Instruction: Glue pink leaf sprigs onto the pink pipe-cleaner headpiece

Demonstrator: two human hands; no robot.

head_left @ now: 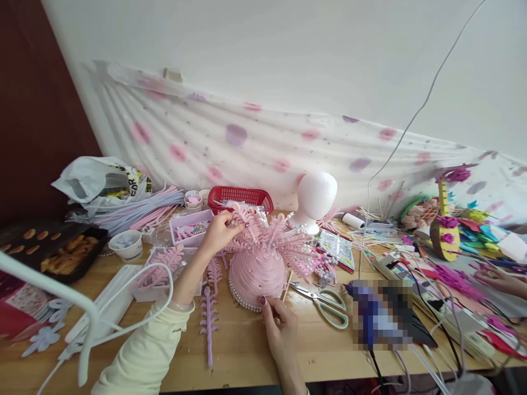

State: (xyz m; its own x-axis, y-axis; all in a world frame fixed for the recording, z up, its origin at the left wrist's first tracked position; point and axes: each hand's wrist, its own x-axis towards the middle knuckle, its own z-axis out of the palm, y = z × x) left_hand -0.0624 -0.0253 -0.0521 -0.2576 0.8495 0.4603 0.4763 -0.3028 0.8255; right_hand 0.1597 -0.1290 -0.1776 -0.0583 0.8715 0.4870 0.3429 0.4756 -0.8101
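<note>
A dome-shaped pink headpiece (pixel 257 271) stands on the table, its lower edge trimmed with pearls. Fuzzy pink fronds (pixel 294 247), some tipped with white beads, fan out from its top. Up at the left of the fan, my left hand (pixel 220 233) pinches one of the pink fronds. My right hand (pixel 282 326) has its thumb and fingers closed on the pearl-trimmed rim at the front. Left of the dome lie a lilac frond (pixel 208 323) and a smaller pink frond (pixel 214 274). Scissors (pixel 329 307) with pale green handles rest to the right.
Behind stand a red basket (pixel 241 196) and a white foam head (pixel 317 197). A bead box (pixel 191 230), a paper cup (pixel 125 245) and pipe cleaners (pixel 140 211) are at left. A white lamp arm (pixel 93 318) crosses the near left. Power strips (pixel 436 304) and another person's hand (pixel 500 280) are at right.
</note>
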